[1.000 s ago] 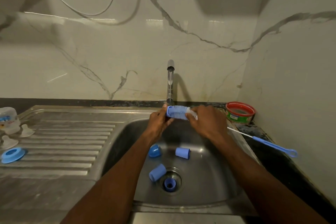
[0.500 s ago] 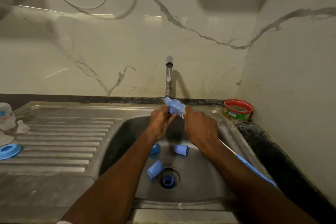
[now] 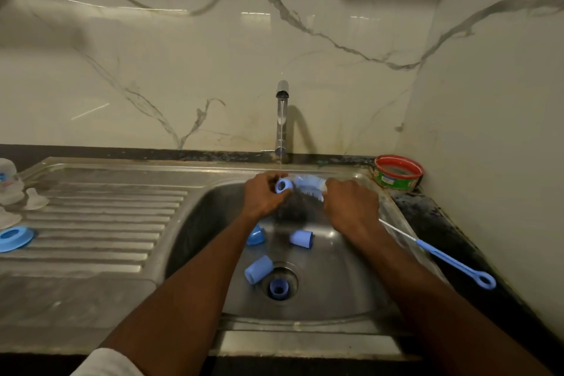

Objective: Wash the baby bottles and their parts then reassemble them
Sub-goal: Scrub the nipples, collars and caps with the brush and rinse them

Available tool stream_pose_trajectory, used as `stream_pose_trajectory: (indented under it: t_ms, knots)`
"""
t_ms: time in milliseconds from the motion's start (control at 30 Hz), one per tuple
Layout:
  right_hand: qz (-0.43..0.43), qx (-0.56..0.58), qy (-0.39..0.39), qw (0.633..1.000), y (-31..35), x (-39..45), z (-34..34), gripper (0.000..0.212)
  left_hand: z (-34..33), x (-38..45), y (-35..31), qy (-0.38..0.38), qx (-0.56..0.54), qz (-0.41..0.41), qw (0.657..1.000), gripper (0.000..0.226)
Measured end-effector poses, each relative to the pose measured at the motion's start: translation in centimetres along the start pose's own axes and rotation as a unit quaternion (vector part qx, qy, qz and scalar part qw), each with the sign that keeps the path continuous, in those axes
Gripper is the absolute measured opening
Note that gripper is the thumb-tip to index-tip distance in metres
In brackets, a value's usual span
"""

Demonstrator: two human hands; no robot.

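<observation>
The left hand (image 3: 265, 196) pinched a blue cap (image 3: 283, 185) under the tap (image 3: 282, 119) so water rinsed it; the right hand (image 3: 351, 207) gripped the brush (image 3: 308, 184).

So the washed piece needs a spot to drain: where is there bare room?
The ribbed drainboard is bare between the blue ring with teats at its left edge and the basin. The basin floor is crowded: blue caps around the drain. The right counter holds the brush handle.
</observation>
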State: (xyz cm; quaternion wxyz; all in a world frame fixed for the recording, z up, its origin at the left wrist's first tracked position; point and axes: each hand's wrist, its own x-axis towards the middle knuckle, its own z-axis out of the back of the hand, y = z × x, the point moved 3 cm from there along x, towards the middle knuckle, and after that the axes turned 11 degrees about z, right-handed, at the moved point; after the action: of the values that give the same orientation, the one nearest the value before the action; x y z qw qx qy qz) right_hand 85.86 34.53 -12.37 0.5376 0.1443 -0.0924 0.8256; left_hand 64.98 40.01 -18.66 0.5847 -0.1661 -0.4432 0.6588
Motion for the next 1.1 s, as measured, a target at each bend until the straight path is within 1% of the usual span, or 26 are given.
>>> stream_pose_trajectory:
  t_ms: [33,67,167,200,233,267,300,333,367,400,433,467,500,533,600,633,667,700,767,833,933,1033,1100]
  knots:
    - [-0.002,-0.001,0.011,1.000,-0.1,-0.1,0.0,0.026,-0.1,-0.2,-0.3,0.003,0.010,-0.018,1.000,0.044]
    - [-0.005,0.001,0.006,1.000,-0.1,-0.2,0.2,0.025,0.0,-0.4,-0.7,0.001,0.015,-0.036,0.999,0.042]
    - [-0.037,0.047,-0.064,0.996,-0.5,0.1,1.5,0.019,1.7,-1.4,-2.2,-0.053,0.013,-0.097,0.994,0.024]
    - [-0.045,0.055,-0.070,0.995,-0.6,-0.1,1.6,0.018,2.5,-1.7,-2.6,-0.074,-0.007,-0.109,0.991,0.021]
    - [-0.039,0.052,-0.051,0.997,-0.6,-0.3,1.6,0.018,3.0,-1.8,-2.5,-0.085,-0.007,-0.109,0.990,0.020]
    - [-0.020,0.031,-0.008,0.999,-0.4,-0.6,1.3,0.019,3.2,-1.9,-2.0,-0.064,0.020,-0.098,0.993,0.019]
    - [0.001,-0.001,0.044,0.999,0.0,-0.9,0.9,0.021,3.1,-2.1,-1.5,-0.008,0.086,-0.073,0.994,0.018]
    - [0.017,-0.026,0.090,0.995,0.4,-1.3,0.3,0.022,2.6,-2.6,-0.6,0.066,0.181,-0.033,0.981,0.019]
    - [0.024,-0.036,0.111,0.993,0.7,-1.5,0.2,0.021,2.2,-3.0,0.2,0.118,0.255,-0.004,0.960,0.019]
    - [0.026,-0.037,0.110,0.993,0.9,-1.5,0.2,0.021,2.1,-3.2,0.4,0.134,0.280,0.012,0.951,0.018]
    - [0.025,-0.030,0.095,0.995,1.2,-1.4,0.4,0.020,2.5,-3.3,0.0,0.117,0.260,0.014,0.958,0.018]
    - [0.020,-0.015,0.067,0.997,1.3,-1.1,0.7,0.021,3.0,-3.0,-0.4,0.075,0.210,0.011,0.975,0.021]
    - [0.014,-0.001,0.048,0.999,1.4,-1.0,0.8,0.025,3.3,-2.8,-0.4,0.048,0.182,0.013,0.982,0.026]
    - [0.011,0.006,0.054,0.998,1.4,-1.1,0.8,0.030,3.5,-2.9,-0.5,0.056,0.191,0.013,0.980,0.029]
    - [0.026,-0.013,0.133,0.991,1.5,-1.7,0.3,0.039,2.9,-4.1,0.4,0.128,0.278,0.041,0.951,0.028]
    - [0.035,-0.030,0.164,0.985,1.5,-2.0,0.2,0.043,2.7,-4.5,1.1,0.142,0.301,0.048,0.942,0.027]
    - [0.038,-0.031,0.179,0.983,1.4,-2.2,0.0,0.045,2.7,-4.6,1.5,0.138,0.293,0.051,0.945,0.026]
    - [0.043,-0.026,0.173,0.984,1.4,-2.2,0.3,0.045,3.0,-4.5,1.6,0.125,0.265,0.053,0.954,0.026]
    - [0.041,-0.008,0.150,0.988,1.8,-2.0,1.2,0.042,4.3,-4.6,0.6,0.093,0.218,0.039,0.971,0.025]
    - [0.046,0.023,0.118,0.992,2.5,-1.7,2.2,0.039,6.0,-5.2,-0.2,0.074,0.207,0.025,0.975,0.021]
    - [0.067,0.079,0.045,0.994,5.6,-0.5,3.5,0.036,10.4,-5.9,0.7,0.042,0.231,0.036,0.971,0.023]
    - [0.108,0.145,0.041,0.983,11.3,1.8,3.7,0.036,16.7,-5.9,2.3,-0.001,0.284,0.068,0.956,0.031]
    - [0.138,0.189,0.043,0.971,16.2,3.2,3.7,0.035,21.4,-5.8,3.6,-0.031,0.337,0.085,0.937,0.030]
